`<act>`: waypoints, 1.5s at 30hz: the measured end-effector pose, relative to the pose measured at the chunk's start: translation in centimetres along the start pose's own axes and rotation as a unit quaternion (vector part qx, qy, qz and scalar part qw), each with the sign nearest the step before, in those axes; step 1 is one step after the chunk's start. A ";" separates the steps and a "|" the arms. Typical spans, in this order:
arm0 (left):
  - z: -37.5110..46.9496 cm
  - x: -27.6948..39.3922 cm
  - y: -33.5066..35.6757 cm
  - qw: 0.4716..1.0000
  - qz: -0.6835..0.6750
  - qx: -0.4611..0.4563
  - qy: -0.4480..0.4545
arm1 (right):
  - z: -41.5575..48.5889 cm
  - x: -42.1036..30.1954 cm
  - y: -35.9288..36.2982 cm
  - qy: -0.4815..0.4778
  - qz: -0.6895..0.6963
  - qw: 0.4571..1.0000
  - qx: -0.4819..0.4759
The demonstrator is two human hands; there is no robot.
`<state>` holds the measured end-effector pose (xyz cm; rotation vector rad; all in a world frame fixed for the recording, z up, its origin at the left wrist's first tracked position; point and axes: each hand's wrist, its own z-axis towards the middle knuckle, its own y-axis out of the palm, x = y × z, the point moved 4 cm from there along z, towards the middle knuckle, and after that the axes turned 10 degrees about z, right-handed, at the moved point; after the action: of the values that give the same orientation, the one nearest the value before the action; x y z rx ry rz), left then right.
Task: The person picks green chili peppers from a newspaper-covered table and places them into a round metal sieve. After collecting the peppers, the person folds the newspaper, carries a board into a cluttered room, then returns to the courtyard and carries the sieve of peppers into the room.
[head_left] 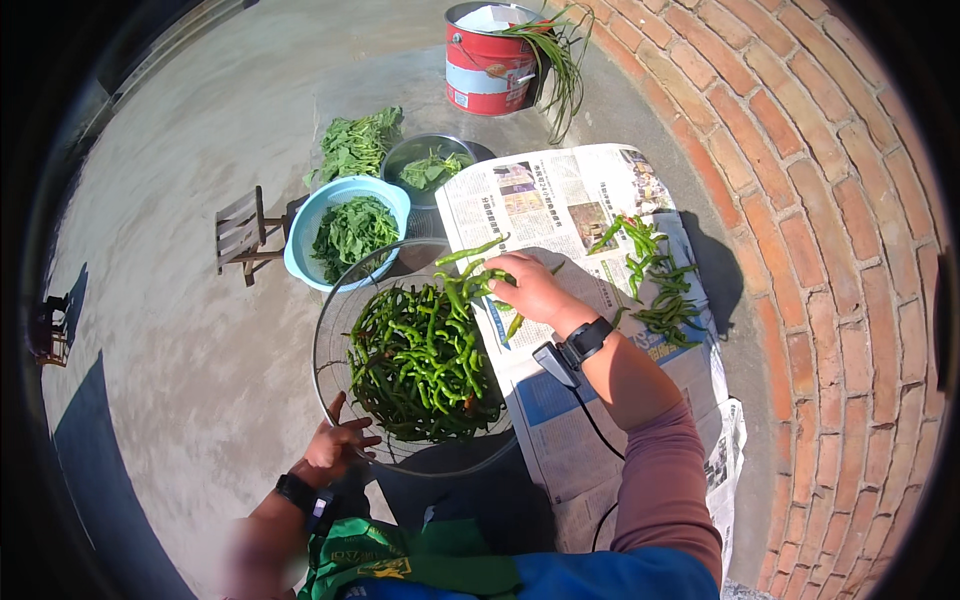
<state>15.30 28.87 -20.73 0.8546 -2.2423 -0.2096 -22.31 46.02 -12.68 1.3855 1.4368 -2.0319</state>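
Note:
Several green chili peppers (pixel 466 283) are gripped in my right hand (pixel 525 283), above the right rim of a round wire-mesh basket and the edge of the newspaper (pixel 555 450). My left hand (pixel 337 445) grips the near left rim of that mesh basket (pixel 324 341). Inside it lies a big heap of green chili peppers (pixel 427 352), with a few reddish ones among them. Another loose pile of chili peppers (pixel 667 300) rests on the right side of the newspaper. A few single peppers lie on the paper close to my right hand.
Beyond the basket stand a light-blue colander (pixel 300 232) of leafy greens, a metal bowl (pixel 387 161) with greens and a bunch of leaves (pixel 364 142). A red bucket (pixel 487 71) holds long green stalks. A small wooden stool (pixel 244 229) sits left; a brick wall (pixel 825 300) curves along the right.

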 end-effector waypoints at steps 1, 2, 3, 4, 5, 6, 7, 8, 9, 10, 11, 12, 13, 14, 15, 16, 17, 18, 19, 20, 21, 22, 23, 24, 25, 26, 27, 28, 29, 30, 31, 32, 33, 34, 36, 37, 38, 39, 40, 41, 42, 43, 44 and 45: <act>0.1 0.2 0.2 1.000 0.001 0.005 -0.002 | -0.8 -0.4 0.2 0.004 0.087 0.994 -0.060; 0.0 0.3 0.4 1.000 0.018 0.010 0.002 | -1.9 -1.0 -0.6 -0.051 0.178 0.975 -0.125; 0.0 0.6 0.6 1.000 0.020 0.009 0.003 | -2.3 -0.1 -2.3 0.004 0.267 0.954 -0.137; -0.2 0.7 0.9 1.000 0.021 0.009 0.004 | -1.8 1.5 -5.1 0.042 0.231 0.972 -0.018; -0.4 0.8 1.1 1.000 0.023 0.010 0.004 | -1.7 2.9 -8.9 0.012 0.103 0.983 0.148; -0.5 0.9 1.3 0.999 0.033 0.018 0.003 | -1.7 4.6 -12.6 0.050 -0.074 0.964 0.250; -0.7 0.9 1.4 0.999 0.027 0.022 -0.001 | -2.2 6.7 -15.3 0.155 -0.218 0.920 0.288; -0.8 0.9 1.5 0.999 0.022 0.025 -0.004 | -2.7 9.1 -17.2 0.261 -0.222 0.899 0.271; -0.9 0.8 1.6 0.999 0.016 0.029 -0.007 | -3.5 11.1 -18.2 0.364 -0.242 0.856 0.275; -0.9 0.8 1.6 0.999 0.034 0.028 -0.001 | -3.4 12.4 -18.6 0.359 -0.220 0.859 0.291; -0.9 0.6 1.7 0.999 0.037 0.027 -0.006 | -3.3 13.6 -18.9 0.400 -0.191 0.851 0.283; -1.0 0.6 1.7 0.999 0.041 0.027 -0.006 | -2.8 13.8 -18.9 0.364 -0.189 0.869 0.278; -1.0 0.4 1.7 0.999 0.044 0.027 -0.008 | -2.6 13.9 -18.5 0.376 -0.180 0.874 0.251; -1.0 0.4 1.7 1.000 0.010 0.026 -0.009 | -2.3 13.7 -17.9 0.387 -0.172 0.877 0.228; -1.0 0.3 1.7 1.000 0.015 0.022 -0.008 | -2.1 13.1 -17.2 0.384 -0.180 0.879 0.216; -0.9 0.3 1.8 1.000 0.016 0.019 -0.008 | -2.0 12.2 -16.4 0.378 -0.192 0.881 0.211; -0.9 0.4 1.9 1.000 0.010 0.016 -0.007 | -2.0 11.1 -15.7 0.355 -0.206 0.888 0.206; -0.9 0.4 2.0 1.000 0.009 0.011 -0.004 | -1.9 10.0 -14.6 0.337 -0.193 0.897 0.210; -0.9 0.4 2.0 1.000 0.014 0.012 -0.005 | -1.9 9.0 -13.3 0.328 -0.213 0.897 0.207; -0.8 0.4 2.1 1.000 0.013 0.015 -0.007 | -2.0 8.0 -11.9 0.297 -0.207 0.913 0.187; -0.9 0.5 2.2 1.000 0.003 0.016 -0.002 | -2.1 7.1 -10.3 0.274 -0.196 0.928 0.160; -0.8 0.4 2.4 1.000 -0.006 0.022 0.004 | -2.2 6.0 -8.5 0.237 -0.194 0.939 0.157; -0.9 0.4 2.4 1.000 0.001 0.026 0.006 | -2.2 4.9 -6.5 0.213 -0.195 0.946 0.149; -0.9 0.3 2.5 0.999 0.007 0.031 0.008 | -2.3 3.5 -4.6 0.178 -0.186 0.955 0.144; -1.0 0.2 2.6 0.999 0.013 0.035 0.009 | -2.5 2.0 -2.6 0.150 -0.182 0.962 0.138; -1.0 0.1 2.7 0.999 0.016 0.031 0.010 | -2.8 0.1 -0.9 0.108 -0.204 0.964 0.133; -1.1 0.0 2.7 0.999 0.019 0.032 0.010 | -3.2 -1.7 0.8 0.082 -0.198 0.970 0.116; -1.2 0.0 2.7 0.999 0.021 0.033 0.012 | -3.7 -3.6 2.3 0.050 -0.197 0.975 0.087; -1.2 -0.1 2.6 0.999 0.016 0.036 0.014 | -4.3 -5.1 3.8 0.041 -0.188 0.981 0.028; -1.3 -0.2 2.5 0.999 0.021 0.036 0.012 | -5.1 -6.7 4.9 0.000 -0.167 0.986 -0.015; -1.3 -0.2 2.4 0.999 0.020 0.034 0.013 | -5.4 -7.7 5.8 -0.003 -0.161 0.983 -0.091; -1.4 -0.3 2.2 0.999 0.019 0.033 0.013 | -4.8 -8.2 5.3 -0.020 -0.103 0.991 -0.082; -1.3 -0.3 2.1 0.999 0.016 0.029 0.019 | -3.7 -8.3 4.5 -0.045 -0.044 0.995 -0.082; -1.3 -0.4 2.0 0.999 0.022 0.031 0.019 | -1.5 -7.7 3.2 -0.039 -0.037 0.998 -0.014; -1.3 -0.6 1.8 0.999 0.020 0.030 0.017 | 2.1 -5.6 0.1 0.010 -0.186 0.972 0.142; -1.3 -0.7 1.7 0.999 0.018 0.032 0.019 | 3.6 -3.9 -0.7 0.105 -0.234 0.951 0.172; -1.3 -0.8 1.7 0.999 0.016 0.032 0.022 | 4.1 -2.3 -1.2 0.174 -0.192 0.945 0.197; -1.4 -0.9 1.7 0.999 0.014 0.031 0.024 | 4.5 -1.4 -1.1 0.147 -0.216 0.950 0.172; -1.5 -0.9 1.6 0.999 0.013 0.031 0.025 | 4.6 -0.7 -0.7 0.129 -0.229 0.955 0.140; -1.6 -1.0 1.6 0.999 0.011 0.032 0.022 | 4.3 -0.1 -0.2 0.135 -0.248 0.955 0.097; -1.7 -1.0 1.6 0.999 0.008 0.031 0.020 | 3.6 -0.6 0.9 0.091 -0.260 0.955 0.112; -1.7 -1.0 1.6 0.999 0.002 0.030 0.026 | 2.8 -0.9 2.0 0.062 -0.245 0.966 0.057; -1.7 -1.1 1.6 0.999 0.003 0.030 0.018 | 1.5 -2.0 2.9 0.005 -0.219 0.973 0.070; -1.8 -1.1 1.6 0.999 0.002 0.029 0.020 | 0.0 -3.1 3.9 -0.032 -0.194 0.978 0.068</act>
<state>16.23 30.97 -19.47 0.8771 -2.2226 -0.1244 -18.12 43.38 -12.35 1.1435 1.6727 -2.4286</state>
